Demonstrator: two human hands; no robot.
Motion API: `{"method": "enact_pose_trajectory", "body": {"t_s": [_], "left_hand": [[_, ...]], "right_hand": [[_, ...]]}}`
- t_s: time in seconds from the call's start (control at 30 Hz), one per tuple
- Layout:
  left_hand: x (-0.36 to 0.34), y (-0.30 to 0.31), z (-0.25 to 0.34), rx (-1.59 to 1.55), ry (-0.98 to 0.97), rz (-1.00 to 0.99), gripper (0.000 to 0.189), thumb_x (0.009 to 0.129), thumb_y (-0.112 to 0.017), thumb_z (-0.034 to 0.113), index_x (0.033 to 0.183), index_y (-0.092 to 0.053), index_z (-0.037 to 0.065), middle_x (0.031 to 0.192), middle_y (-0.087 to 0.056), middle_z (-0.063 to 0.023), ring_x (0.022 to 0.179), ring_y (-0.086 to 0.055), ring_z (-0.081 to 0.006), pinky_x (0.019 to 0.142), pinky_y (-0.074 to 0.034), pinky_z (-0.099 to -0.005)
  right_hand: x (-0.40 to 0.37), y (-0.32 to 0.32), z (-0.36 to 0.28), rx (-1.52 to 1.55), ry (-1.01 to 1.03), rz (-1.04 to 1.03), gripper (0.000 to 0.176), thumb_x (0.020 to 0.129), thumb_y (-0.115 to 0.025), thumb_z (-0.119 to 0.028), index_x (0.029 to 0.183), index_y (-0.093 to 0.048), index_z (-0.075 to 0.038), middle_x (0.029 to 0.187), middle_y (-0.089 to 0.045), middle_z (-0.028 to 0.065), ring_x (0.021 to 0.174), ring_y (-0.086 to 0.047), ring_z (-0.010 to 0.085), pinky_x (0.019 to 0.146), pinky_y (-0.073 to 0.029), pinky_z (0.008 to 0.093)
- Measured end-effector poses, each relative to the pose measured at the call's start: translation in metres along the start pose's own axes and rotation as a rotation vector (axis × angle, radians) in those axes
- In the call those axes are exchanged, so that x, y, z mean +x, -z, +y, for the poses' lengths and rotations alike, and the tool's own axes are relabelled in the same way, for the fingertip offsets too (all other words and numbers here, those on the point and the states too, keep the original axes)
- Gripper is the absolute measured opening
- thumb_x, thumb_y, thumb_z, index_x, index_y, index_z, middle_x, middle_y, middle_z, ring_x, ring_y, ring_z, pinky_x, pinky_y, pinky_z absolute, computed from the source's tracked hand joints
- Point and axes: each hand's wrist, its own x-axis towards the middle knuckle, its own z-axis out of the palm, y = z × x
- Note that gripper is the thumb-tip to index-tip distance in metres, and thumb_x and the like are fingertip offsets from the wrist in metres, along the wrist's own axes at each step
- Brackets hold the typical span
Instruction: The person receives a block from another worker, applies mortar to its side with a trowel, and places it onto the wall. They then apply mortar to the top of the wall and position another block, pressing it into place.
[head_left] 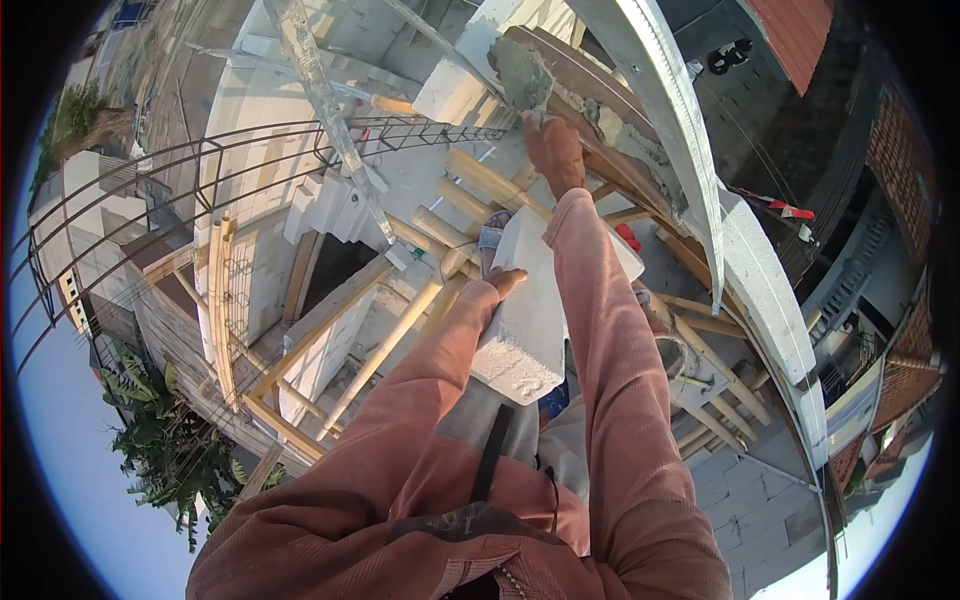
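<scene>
My left hand [503,283] is closed on the side of a pale lightweight concrete block [522,335], held in front of my body with one end tilted toward me. Ahead of it, my right hand [555,150] grips a trowel whose blade [522,74] is covered in wet grey mortar. The trowel is over the near-left end of a long wooden trough [640,150] smeared with mortar. The trowel's handle is mostly hidden in my fist.
Bamboo poles [385,345] form scaffolding below me. A steel rebar cage [250,135] stretches across the left. A mortar-spattered wooden batten [325,100] slants ahead. On the right runs a curved course of pale blocks [765,280]. A bucket [678,355] stands low at the right.
</scene>
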Motion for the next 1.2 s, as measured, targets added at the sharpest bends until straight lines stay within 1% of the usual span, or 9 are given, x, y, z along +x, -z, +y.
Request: {"method": "enact_pose_trajectory", "body": {"t_s": [0.1,0.27,0.37,0.47,0.57,0.8,0.97,1.1,1.2], "left_hand": [[0.007,0.002,-0.006,0.057,-0.028,-0.008,0.057,0.092,-0.045,0.057,0.143,-0.051,0.033,0.158,-0.03,-0.02,0.143,-0.035,-0.0385,0.117,-0.027,-0.0462],[0.022,-0.006,-0.017,-0.125,0.087,0.01,0.054,0.093,-0.043,0.057,0.143,-0.051,0.037,0.159,-0.027,-0.0205,0.144,-0.032,-0.0399,0.118,-0.025,-0.0485],[0.012,-0.001,-0.011,-0.002,-0.03,0.005,0.063,0.091,-0.047,0.057,0.145,-0.051,0.025,0.159,-0.027,-0.0215,0.144,-0.034,-0.0384,0.117,-0.027,-0.0461],[0.015,-0.003,-0.016,-0.116,-0.004,0.031,0.082,0.086,-0.054,0.062,0.144,-0.049,0.004,0.148,-0.046,-0.0198,0.135,-0.044,-0.0337,0.111,-0.032,-0.043],[-0.015,-0.003,0.011,-0.198,0.125,0.128,0.079,0.086,-0.055,0.056,0.139,-0.051,-0.003,0.144,-0.049,-0.0242,0.128,-0.053,-0.0385,0.107,-0.038,-0.0432],[0.043,-0.003,-0.034,-0.163,-0.054,0.067,0.075,0.086,-0.057,0.055,0.139,-0.053,0.001,0.134,-0.059,-0.0233,0.116,-0.06,-0.0381,0.102,-0.043,-0.0444],[0.045,-0.005,-0.044,-0.197,-0.045,0.094,0.071,0.088,-0.059,0.052,0.139,-0.053,0.003,0.133,-0.06,-0.0195,0.114,-0.062,-0.0345,0.099,-0.045,-0.0437],[0.013,-0.003,-0.019,-0.415,0.026,-0.008,0.066,0.091,-0.058,0.049,0.139,-0.053,0.004,0.131,-0.061,-0.0171,0.111,-0.063,-0.0303,0.096,-0.047,-0.0412],[0.023,0.0,-0.03,-0.439,0.034,-0.05,0.062,0.094,-0.055,0.048,0.137,-0.054,0.003,0.128,-0.062,-0.0157,0.109,-0.064,-0.0277,0.094,-0.05,-0.0389]], "right_hand": [[0.011,-0.014,-0.006,-0.003,0.014,0.08,0.053,0.095,-0.054,-0.046,0.107,-0.071,0.003,0.105,-0.07,0.028,0.099,-0.068,0.0429,0.089,-0.052,0.0485],[0.004,0.0,0.0,-0.007,-0.036,0.184,0.047,0.096,-0.054,-0.041,0.109,-0.07,0.0,0.118,-0.064,0.03,0.111,-0.062,0.0467,0.097,-0.05,0.0498],[-0.016,0.007,0.011,0.005,-0.028,0.192,0.045,0.096,-0.054,-0.039,0.11,-0.07,0.001,0.119,-0.064,0.0308,0.111,-0.061,0.0482,0.097,-0.049,0.0507],[-0.034,0.012,0.033,-0.005,-0.089,0.169,0.045,0.096,-0.055,-0.039,0.111,-0.069,0.001,0.115,-0.065,0.0312,0.109,-0.061,0.0496,0.096,-0.05,0.0508],[-0.037,0.016,0.06,0.012,-0.11,0.183,0.046,0.096,-0.055,-0.039,0.113,-0.068,0.001,0.112,-0.066,0.0314,0.107,-0.062,0.05,0.094,-0.051,0.0505],[-0.065,0.019,0.117,0.132,-0.064,0.244,0.044,0.097,-0.055,-0.037,0.116,-0.066,0.002,0.11,-0.066,0.0318,0.102,-0.063,0.0497,0.091,-0.052,0.0509],[-0.089,0.029,0.141,0.136,-0.119,0.258,0.047,0.097,-0.054,-0.038,0.117,-0.064,0.003,0.108,-0.066,0.0315,0.1,-0.064,0.0496,0.09,-0.052,0.0514],[-0.095,0.028,0.165,0.132,-0.153,0.273,0.049,0.098,-0.052,-0.04,0.121,-0.063,0.001,0.109,-0.066,0.0321,0.103,-0.063,0.0509,0.093,-0.05,0.0526],[-0.103,0.025,0.175,0.14,-0.148,0.452,0.046,0.099,-0.05,-0.04,0.105,-0.067,0.003,0.089,-0.067,0.0319,0.09,-0.064,0.0515,0.079,-0.05,0.0537]]}}
